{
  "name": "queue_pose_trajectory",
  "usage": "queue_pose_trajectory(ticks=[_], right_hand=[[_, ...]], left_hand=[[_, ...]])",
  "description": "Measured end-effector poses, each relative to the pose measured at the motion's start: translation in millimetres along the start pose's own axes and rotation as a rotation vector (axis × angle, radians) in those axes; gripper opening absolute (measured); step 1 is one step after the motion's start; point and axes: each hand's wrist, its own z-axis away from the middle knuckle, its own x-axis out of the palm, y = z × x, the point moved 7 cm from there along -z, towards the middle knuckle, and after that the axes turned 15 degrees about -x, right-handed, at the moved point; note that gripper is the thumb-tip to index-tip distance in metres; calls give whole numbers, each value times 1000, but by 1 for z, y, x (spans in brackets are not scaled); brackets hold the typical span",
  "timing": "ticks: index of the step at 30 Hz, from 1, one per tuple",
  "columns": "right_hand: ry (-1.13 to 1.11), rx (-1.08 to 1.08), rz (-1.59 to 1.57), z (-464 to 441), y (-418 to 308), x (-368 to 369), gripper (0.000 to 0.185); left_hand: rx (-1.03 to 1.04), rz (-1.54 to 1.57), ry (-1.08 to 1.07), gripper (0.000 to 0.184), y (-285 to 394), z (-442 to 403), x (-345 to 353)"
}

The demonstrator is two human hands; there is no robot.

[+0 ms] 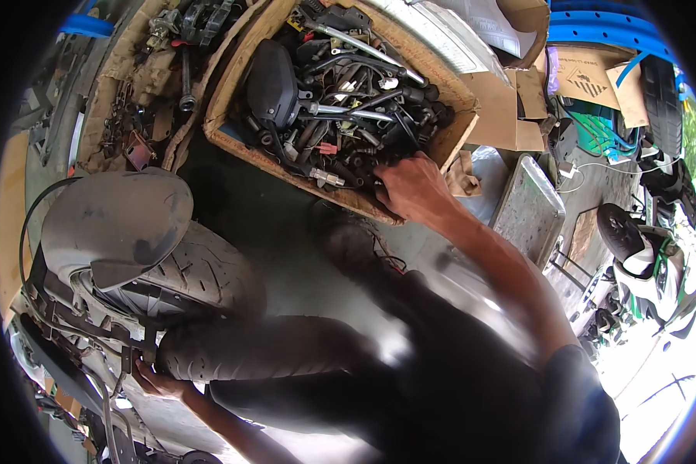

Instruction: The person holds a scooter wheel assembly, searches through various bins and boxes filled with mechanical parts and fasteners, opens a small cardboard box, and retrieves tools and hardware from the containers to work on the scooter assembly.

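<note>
My right hand reaches into the near right corner of a cardboard box, fingers curled down among black and metal parts. What those fingertips hold, if anything, is hidden. Inside the box lie a black oval mirror with a metal stem, cables, a pink connector and other loose pieces. At the lower left, my left hand is closed against a dark metal bracket beside a black tyre. Its fingers are partly hidden behind the bracket.
A dusty mudguard covers another tyre on the left. A second box with metal parts stands at the upper left. To the right are a grey metal tray, cardboard pieces and a white-and-green motorbike.
</note>
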Motion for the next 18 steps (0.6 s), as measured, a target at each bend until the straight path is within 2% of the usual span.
queue_pose_trajectory(ticks=[2,4,6,8,10,16,18], right_hand=[[-125,-85,60,8,-9,6,30],[-119,-80,44,11,-8,5,30],[-112,-77,28,7,-8,3,30],[122,16,-113,-5,-3,-12,33],[96,42,-102,-20,-2,-13,36],[-24,2,-14,-9,-9,2,43],[-93,16,-24,-3,-10,0,42]], left_hand=[[42,-19,-14,38,3,0,-1],[84,-40,-25,37,14,-1,-1],[298,-170,39,38,34,6,-1],[308,-159,38,38,32,6,-2],[322,-144,34,39,27,6,-1],[136,-53,27,41,17,2,-1],[-195,105,-51,42,10,-2,0]])
